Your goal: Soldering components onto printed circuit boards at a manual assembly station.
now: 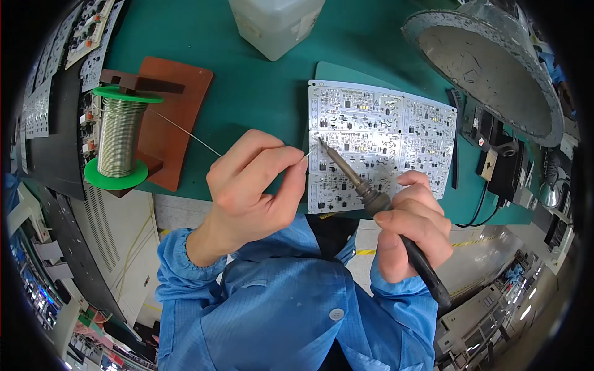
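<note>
My left hand (257, 185) pinches solder wire (189, 133) between thumb and fingertips, its end reaching the left edge of a white circuit board panel (401, 131). That wire runs back to a spool of solder (120, 137) with green flanges on a brown stand (179, 123). Wrapped round the dark handle of a soldering iron (352, 176) is my right hand (416, 229). The iron's tip points up and left, at the panel's left part beside the wire's end; whether they touch I cannot tell. Small dark and pale components cover the panel.
A translucent plastic container (276, 25) stands at the far middle of the green mat (247, 93). Over the far right hangs a wide grey hood (489, 68). Black equipment with a cable (479, 210) sits at the right. More circuit boards (86, 37) fill the far left.
</note>
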The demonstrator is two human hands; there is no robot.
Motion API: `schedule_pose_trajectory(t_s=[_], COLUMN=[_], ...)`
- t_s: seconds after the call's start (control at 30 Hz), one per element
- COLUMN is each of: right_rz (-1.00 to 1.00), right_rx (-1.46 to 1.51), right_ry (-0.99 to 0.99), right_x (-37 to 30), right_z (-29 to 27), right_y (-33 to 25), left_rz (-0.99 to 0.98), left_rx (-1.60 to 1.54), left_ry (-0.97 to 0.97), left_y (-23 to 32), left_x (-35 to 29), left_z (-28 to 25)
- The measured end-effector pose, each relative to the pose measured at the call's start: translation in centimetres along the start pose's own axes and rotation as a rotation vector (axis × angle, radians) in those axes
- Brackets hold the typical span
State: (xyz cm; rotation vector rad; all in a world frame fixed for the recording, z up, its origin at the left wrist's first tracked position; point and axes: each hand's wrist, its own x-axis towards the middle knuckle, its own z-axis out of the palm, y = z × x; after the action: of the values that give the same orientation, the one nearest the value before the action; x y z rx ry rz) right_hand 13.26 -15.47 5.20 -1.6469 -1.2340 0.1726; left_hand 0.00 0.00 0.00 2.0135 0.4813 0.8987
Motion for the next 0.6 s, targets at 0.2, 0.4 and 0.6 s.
schedule_pose_trajectory(t_s=[0.2,0.4,0.6], right_rz=[-0.005,0.007,0.186], right_rx=[0.019,-0.089,-0.427], right_ry=[0.131,0.570,0.667], right_x=[-0.8,-6.6,-5.7], right_z=[-1.5,-6.5,-8.8], right_y=[0.1,4.3,7.4], left_rz=[-0.021,-0.105,-0.052], left_rx=[0.003,-0.001,0.002], left_ry=[-0.017,-0.082,-0.097], left_y=[0.5,1.3,1.5], left_x=[0.0,-0.4,-0.5], left_z=[-0.6,-1.3,-0.5])
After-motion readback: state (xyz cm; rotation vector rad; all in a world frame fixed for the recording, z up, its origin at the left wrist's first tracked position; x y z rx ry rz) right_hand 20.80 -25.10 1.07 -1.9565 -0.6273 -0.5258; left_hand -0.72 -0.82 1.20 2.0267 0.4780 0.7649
